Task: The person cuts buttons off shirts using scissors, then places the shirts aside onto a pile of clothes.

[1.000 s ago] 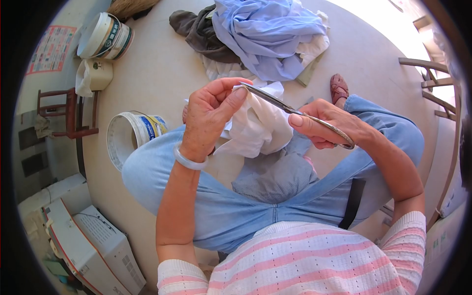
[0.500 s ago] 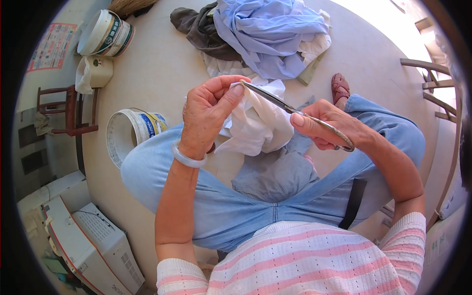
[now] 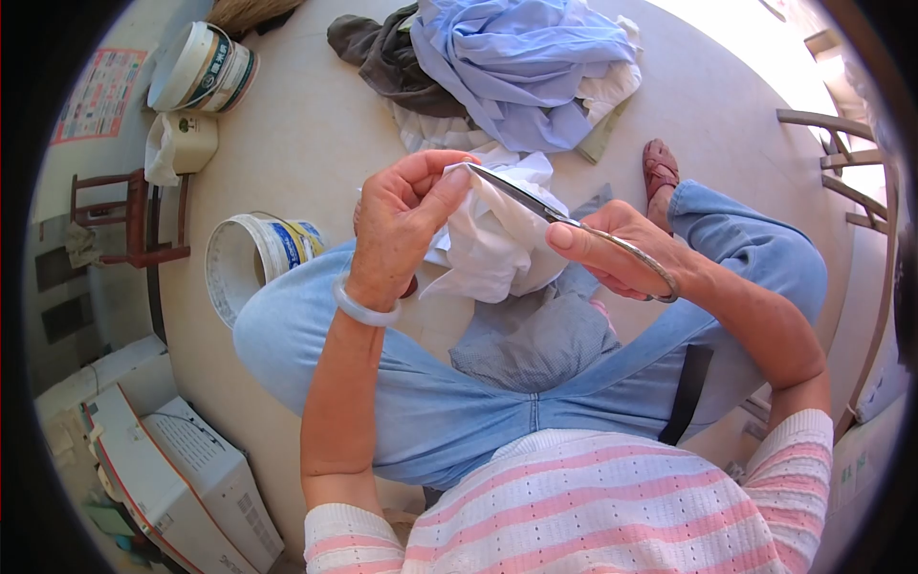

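My left hand [image 3: 406, 206] pinches the upper edge of a white cloth [image 3: 492, 239] between thumb and fingers, and the cloth hangs down between my knees. A pair of scissors [image 3: 521, 194] is gripped in my right hand [image 3: 626, 247], with the thumb along the near handle. The blades point up and left, their tips at the cloth edge right beside my left fingertips. They look closed or nearly so; whether cloth lies between them I cannot tell. Below the white cloth, a grey checked fabric [image 3: 535, 344] rests between my legs.
A pile of clothes, with a light blue shirt [image 3: 516, 67] on top, lies on the floor ahead. To the left stand a white bucket [image 3: 234, 263], another bucket [image 3: 201, 72], a small bin [image 3: 191, 143] and a wooden stool [image 3: 143, 220]. A cardboard box [image 3: 182, 488] is at lower left; a chair [image 3: 885, 191] at right.
My right hand and the scissors have shifted slightly left, toward my left hand, and the handles have come closer together. My left hand keeps its pinch in nearly the same place.
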Tool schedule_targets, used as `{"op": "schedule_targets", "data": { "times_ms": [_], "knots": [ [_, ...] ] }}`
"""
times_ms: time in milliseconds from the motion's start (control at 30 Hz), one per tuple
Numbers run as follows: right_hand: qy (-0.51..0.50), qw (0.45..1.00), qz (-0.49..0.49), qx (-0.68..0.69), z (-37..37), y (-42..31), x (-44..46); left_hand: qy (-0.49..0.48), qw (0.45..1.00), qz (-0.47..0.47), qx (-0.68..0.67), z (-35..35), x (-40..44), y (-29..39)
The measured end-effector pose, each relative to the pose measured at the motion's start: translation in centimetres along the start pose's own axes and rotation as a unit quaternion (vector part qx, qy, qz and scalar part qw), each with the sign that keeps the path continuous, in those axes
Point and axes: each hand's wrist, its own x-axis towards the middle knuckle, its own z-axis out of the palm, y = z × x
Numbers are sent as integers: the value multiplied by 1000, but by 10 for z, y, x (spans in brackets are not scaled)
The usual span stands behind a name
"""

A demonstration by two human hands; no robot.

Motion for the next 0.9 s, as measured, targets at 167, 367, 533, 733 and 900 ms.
{"op": "schedule_targets", "data": {
  "times_ms": [167,367,533,733,900],
  "knots": [
    [8,999,-18,-26,1,0,-1,12,1000,1,-19,1,2,-4],
    [-20,999,-21,14,-1,10,2,3,1000,-22,-12,0,0,1],
    [-17,1000,-6,2,0,5,0,12,1000,-18,-12,1,1,-2],
    [9,999,-44,-20,-2,2,0,12,999,-29,-19,2,1,-1],
    [152,965,-200,-74,-1,16,16,-20,999,-37,-10,8,1,0]
  ]
}}
